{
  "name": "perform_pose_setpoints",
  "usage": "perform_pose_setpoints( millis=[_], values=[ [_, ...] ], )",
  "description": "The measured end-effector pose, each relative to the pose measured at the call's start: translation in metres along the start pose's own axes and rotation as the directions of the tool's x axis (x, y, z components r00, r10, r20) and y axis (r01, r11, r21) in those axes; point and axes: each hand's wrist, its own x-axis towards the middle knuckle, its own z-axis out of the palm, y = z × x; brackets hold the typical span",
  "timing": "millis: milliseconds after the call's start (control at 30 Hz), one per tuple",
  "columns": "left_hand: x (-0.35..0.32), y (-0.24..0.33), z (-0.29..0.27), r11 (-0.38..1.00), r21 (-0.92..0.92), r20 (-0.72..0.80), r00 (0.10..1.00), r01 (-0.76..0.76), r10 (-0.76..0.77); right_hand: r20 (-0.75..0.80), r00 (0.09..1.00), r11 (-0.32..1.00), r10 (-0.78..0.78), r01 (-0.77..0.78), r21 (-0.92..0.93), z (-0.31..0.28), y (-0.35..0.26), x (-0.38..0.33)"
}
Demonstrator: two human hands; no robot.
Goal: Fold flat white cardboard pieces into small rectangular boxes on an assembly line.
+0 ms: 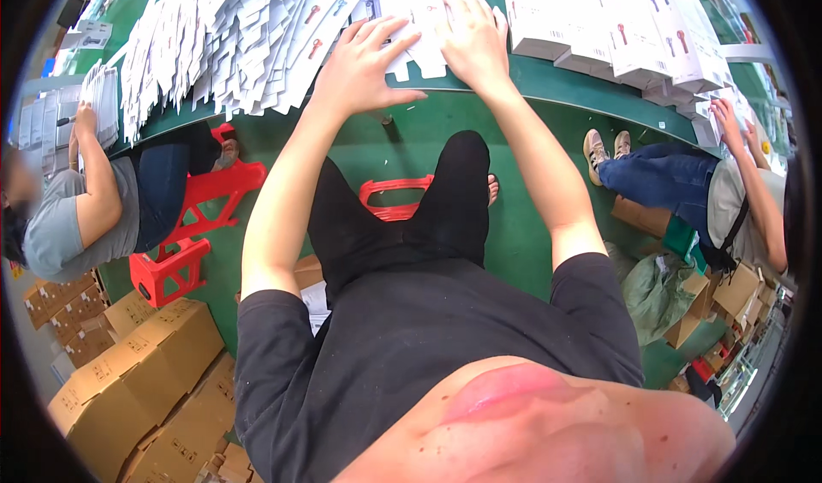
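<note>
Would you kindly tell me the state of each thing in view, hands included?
Left hand: open, fingers spread
Right hand: open, palm down
White packaging: flat, overlapping in rows
White boxes: filled out, stacked
Green sack: crumpled
Brown cartons: seemingly shut

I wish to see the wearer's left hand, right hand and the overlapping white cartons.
Left hand (361, 65): head view, back of hand.
Right hand (473, 44): head view, back of hand.
Overlapping white cartons (265, 46): head view, middle of pile.
</note>
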Motion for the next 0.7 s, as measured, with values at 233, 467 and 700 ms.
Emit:
perform_pose_setpoints(
  millis=[233, 467, 700],
  values=[
    [0.001, 0.003, -0.001, 1.0, 0.027, -0.057, 0.998, 0.006, -0.004, 0.044, 0.999, 0.999, 0.031, -0.029, -0.042, -0.007, -0.007, 0.008],
    [-0.005, -0.003, 0.003, 1.0, 0.003, -0.089, 0.996, -0.001, 0.001, 0.006, 0.999, 0.996, -0.042, 0.042, -0.075, 0.006, -0.001, 0.002],
    [-0.008, 0.001, 0.0, 1.0, 0.011, -0.1, 0.995, -0.026, 0.027, -0.034, 0.998, 0.994, -0.051, 0.047, -0.103, 0.005, -0.004, 0.001]
  ],
)
